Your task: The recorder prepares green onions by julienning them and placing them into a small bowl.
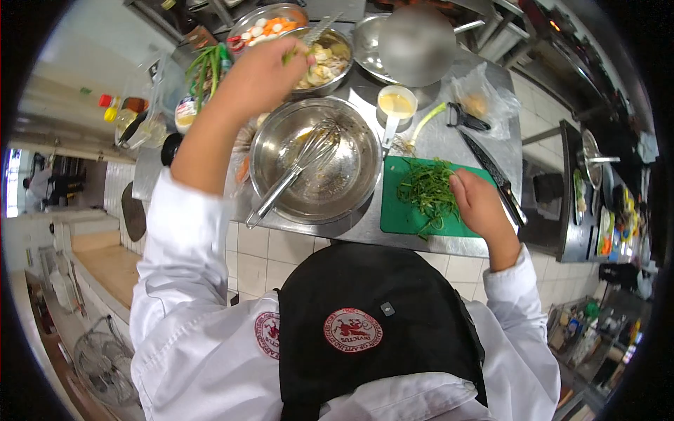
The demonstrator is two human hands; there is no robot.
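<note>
My left hand (276, 68), slightly blurred, is raised over a steel bowl (345, 73) of pale cut food pieces (324, 66). A bit of green shows between its fingers. On the green cutting board (392, 216) lies a loose heap of leafy green herbs (426, 189). My right hand (479, 202) is at the heap's right side, with a stem pinched between thumb and fingers. Between my hands stands a large steel mixing bowl (337, 194), wet with brownish residue. A wire whisk (300, 168) leans in it, its handle over the near rim.
A black-bladed knife (492, 171) lies along the board's right edge. Beyond the board are a peeler (468, 118), a spring onion (429, 121), a plastic bag (487, 100) and a handled cup (397, 102) of yellow liquid. Carrots and white pieces fill another bowl (268, 29).
</note>
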